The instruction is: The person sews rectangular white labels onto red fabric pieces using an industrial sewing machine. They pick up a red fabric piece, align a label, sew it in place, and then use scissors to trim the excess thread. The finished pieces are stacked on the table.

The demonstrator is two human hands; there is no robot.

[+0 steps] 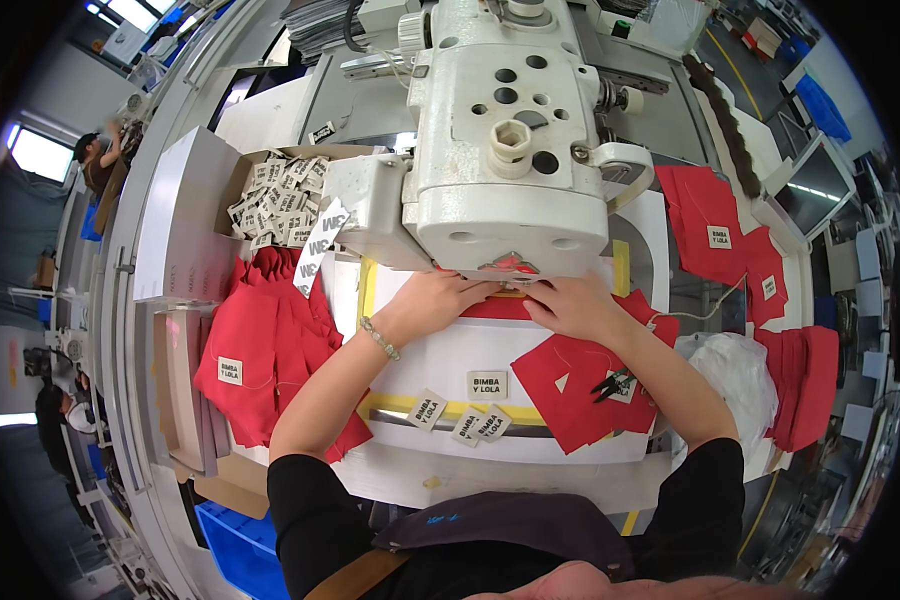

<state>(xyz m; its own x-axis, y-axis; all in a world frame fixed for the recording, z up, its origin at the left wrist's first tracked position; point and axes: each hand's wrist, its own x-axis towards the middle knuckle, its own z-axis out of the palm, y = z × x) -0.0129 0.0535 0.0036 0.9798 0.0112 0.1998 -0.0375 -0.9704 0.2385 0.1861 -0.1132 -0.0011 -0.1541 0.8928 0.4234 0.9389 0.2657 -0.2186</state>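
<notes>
Both hands rest at the needle area of a white industrial sewing machine (515, 170), on a red fabric piece (495, 310) partly under its head. My left hand (432, 302) lies over the piece's left part, fingers stretched toward the needle. From the other side, my right hand (575, 305) presses on it with fingers extended and thumb nearer me. The machine head hides some fingertips. Toward me lie several loose white labels with dark print (487, 385). Thread snips (613, 385) lie on red fabric pieces (562, 385) below my right forearm.
At left, a box of labels (282, 198) stands behind a red fabric pile (260, 350). Labelled red pieces (698, 220) lie at right, near a stack of folded red fabric (808, 385) and a clear plastic bag (718, 375). A blue crate (238, 548) sits low at left.
</notes>
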